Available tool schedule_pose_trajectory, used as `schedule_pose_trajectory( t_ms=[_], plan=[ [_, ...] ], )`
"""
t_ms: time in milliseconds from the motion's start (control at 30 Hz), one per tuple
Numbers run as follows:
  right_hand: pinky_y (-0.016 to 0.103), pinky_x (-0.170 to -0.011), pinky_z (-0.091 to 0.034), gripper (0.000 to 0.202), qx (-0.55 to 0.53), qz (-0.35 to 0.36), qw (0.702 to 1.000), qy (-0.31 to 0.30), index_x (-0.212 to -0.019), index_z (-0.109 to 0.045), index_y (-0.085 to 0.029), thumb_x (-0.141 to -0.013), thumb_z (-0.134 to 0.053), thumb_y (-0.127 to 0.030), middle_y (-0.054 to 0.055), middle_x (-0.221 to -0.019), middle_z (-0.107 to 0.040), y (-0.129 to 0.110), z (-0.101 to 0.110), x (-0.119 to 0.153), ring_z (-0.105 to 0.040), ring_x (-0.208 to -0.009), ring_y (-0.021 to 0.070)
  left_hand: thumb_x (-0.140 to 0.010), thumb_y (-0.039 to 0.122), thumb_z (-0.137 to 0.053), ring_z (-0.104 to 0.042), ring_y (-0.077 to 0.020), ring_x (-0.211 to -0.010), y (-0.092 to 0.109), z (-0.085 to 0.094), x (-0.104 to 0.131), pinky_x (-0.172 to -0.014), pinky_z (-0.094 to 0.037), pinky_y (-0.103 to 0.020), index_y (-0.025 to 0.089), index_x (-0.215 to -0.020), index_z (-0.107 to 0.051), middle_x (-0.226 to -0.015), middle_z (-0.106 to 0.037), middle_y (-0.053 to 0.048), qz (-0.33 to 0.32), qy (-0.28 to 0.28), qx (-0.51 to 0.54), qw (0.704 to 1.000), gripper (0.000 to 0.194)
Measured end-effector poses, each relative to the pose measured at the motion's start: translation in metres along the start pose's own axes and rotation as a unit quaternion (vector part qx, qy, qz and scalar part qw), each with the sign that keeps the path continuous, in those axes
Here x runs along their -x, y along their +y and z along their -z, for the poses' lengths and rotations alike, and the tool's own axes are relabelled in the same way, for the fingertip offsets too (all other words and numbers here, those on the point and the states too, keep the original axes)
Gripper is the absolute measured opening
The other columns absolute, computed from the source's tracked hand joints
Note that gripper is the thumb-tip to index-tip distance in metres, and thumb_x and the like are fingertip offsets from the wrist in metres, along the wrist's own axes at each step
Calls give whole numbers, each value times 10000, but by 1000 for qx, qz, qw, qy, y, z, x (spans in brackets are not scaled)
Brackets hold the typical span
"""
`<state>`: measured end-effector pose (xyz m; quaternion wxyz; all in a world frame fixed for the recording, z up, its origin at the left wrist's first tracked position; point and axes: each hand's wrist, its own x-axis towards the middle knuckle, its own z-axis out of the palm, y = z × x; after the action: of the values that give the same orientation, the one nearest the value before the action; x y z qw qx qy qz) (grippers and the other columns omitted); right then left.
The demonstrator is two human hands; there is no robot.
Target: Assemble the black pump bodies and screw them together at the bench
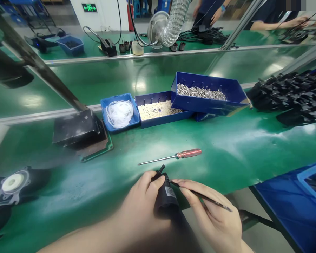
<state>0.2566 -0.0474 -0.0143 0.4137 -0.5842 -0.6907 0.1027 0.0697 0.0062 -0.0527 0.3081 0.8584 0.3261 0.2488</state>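
My left hand (140, 193) is closed around a black cylindrical housing (166, 200) with a white printed label on its side. A short black stub, perhaps a cable end (161, 169), sticks up by my left thumb and forefinger. My right hand (210, 207) pinches a slim dark pen-like tool (212, 201), possibly tweezers. Its front end meets the upper part of the housing, just above the label. Beyond both hands, a screwdriver (189, 153) with a red handle lies on the green table. The lower end of the housing is dark and blurred.
Behind the screwdriver stand a blue tray (103, 110) of clear tubing, a blue bin (160, 121) of small cream pieces, and a tilted bin (208, 104) of screws. A black stand base (77, 128) is at left. Black parts (292, 95) are piled at right. Co-workers are across the bench.
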Motion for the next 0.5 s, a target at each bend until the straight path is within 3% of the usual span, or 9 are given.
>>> schedule_pose_trajectory(
  t_ms=[267, 333, 500],
  plan=[
    [214, -738, -619, 182, -133, -157, 978, 30, -938, -736, -258, -929, -597, -141, -14, -929, -761, 10, -11, 1, -746, -797, 155, -628, 168, -700, -599, -316, -1044, -3, -3, 3, -721, -595, -434, 248, -1389, -261, -1170, -473, -129, -3, 6, 8, 1000, 882],
    [207, -758, -611, 179, -117, -153, 980, 44, -944, -739, -254, -926, -602, -140, -17, -936, -761, 9, -11, 2, -744, -816, 150, -628, 168, -692, -593, -306, -1043, -3, -5, 4, -740, -584, -438, 245, -1388, -271, -1173, -467, -125, 4, 14, 18, 1000, 873],
    [202, -803, -579, 194, -30, -64, 997, 33, -1013, -708, -231, -933, -581, -108, -17, -962, -762, 1, -3, -1, -730, -860, 129, -621, 148, -673, -587, -277, -1013, -3, -8, 4, -748, -567, -421, 221, -1382, -301, -1164, -463, -117, 4, 30, 39, 999, 851]
  ],
)
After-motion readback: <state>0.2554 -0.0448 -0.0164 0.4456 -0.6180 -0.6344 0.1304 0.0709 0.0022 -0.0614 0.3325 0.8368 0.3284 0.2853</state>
